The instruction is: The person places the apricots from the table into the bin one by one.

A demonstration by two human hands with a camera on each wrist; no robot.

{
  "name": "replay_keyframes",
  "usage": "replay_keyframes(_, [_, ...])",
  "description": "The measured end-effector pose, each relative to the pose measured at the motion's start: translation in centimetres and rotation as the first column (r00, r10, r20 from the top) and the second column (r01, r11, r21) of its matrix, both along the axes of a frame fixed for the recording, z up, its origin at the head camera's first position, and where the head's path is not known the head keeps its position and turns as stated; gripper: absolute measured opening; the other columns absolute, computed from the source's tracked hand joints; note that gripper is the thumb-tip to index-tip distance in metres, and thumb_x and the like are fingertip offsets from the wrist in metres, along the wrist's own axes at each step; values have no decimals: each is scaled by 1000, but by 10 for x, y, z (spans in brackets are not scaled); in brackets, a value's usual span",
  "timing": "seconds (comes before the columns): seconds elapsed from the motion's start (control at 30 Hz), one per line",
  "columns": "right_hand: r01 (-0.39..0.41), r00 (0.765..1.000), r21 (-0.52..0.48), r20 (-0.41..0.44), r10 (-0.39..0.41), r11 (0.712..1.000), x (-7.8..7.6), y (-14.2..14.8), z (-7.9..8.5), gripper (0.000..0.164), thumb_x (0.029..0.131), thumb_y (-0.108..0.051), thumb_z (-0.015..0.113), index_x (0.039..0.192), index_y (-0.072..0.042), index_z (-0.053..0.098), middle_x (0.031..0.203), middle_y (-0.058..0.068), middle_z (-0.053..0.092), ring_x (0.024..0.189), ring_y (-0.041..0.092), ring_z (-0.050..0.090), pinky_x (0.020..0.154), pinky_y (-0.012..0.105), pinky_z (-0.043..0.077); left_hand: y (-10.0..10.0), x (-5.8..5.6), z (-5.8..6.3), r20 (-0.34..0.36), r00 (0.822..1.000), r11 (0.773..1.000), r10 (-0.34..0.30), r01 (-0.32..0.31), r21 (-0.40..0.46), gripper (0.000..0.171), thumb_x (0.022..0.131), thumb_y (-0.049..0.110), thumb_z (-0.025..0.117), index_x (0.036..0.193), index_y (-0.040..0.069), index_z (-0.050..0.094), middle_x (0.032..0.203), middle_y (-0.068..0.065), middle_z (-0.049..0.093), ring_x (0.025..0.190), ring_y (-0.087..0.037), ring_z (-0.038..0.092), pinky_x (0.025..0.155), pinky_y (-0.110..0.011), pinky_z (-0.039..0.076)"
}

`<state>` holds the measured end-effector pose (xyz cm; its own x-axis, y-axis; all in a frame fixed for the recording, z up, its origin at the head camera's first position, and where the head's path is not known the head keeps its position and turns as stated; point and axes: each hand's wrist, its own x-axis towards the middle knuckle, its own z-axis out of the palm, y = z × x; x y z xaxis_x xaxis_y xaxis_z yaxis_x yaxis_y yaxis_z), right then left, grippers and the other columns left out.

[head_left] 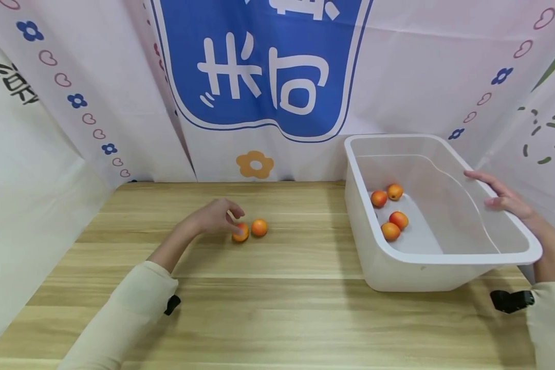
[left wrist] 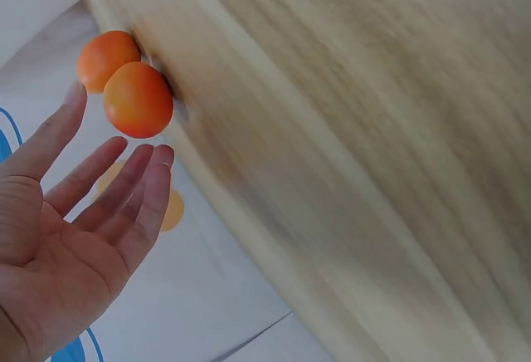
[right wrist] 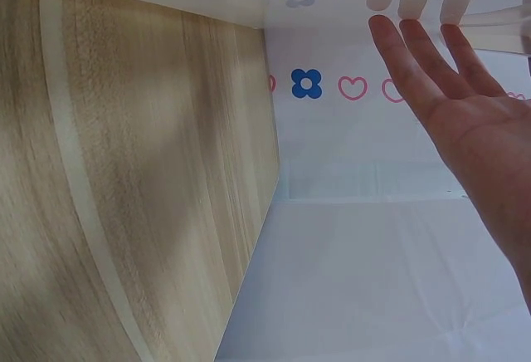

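Note:
Two small orange-red fruits like apricots lie side by side on the wooden table. My left hand is over the left fruit, its thumb and fingers spread and loosely bent around it. In the left wrist view, a gap shows between the fingertips and the nearer fruit. Just to the right lies the other fruit. My right hand grips the right rim of a white plastic bin, thumb over the edge. Its other fingers lie against the bin's outer wall in the right wrist view.
Inside the bin, several similar fruits gather toward the left side of its floor. A printed cloth with a blue sign hangs behind the wooden table. White cloth walls stand at both sides.

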<state>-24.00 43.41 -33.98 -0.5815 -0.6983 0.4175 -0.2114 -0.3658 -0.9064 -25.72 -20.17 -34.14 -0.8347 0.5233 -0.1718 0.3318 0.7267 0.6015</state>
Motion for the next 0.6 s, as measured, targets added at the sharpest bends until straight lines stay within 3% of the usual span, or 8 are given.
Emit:
replay_keyframes(0.2, [-44,995,-1,-87,44,999,-5,-1,-1,93,81,21,4,160,-12,39,150,7,54,125,18,63,93,30,58,2,0,-5,32,999,1000,9,-9,7,41,88,3,81,120,-16,65,116,-27,68,106,-38,70,96,-47,57])
replay_keyframes(0.5, [93,996,44,4,-93,995,4,1,0,89,87,18,7,157,-21,45,139,5,60,111,19,71,76,36,63,2,-2,-10,44,999,1000,-5,5,12,28,86,-1,81,109,-13,70,106,-20,72,101,-35,71,93,-44,58])
replay_keyframes(0.6, [83,996,46,-25,-82,996,3,1,1,89,86,18,7,158,-20,43,142,5,59,113,18,70,79,35,62,3,-2,-12,46,999,1000,-4,4,7,27,86,0,80,109,-11,71,105,-18,72,101,-34,70,93,-44,57])
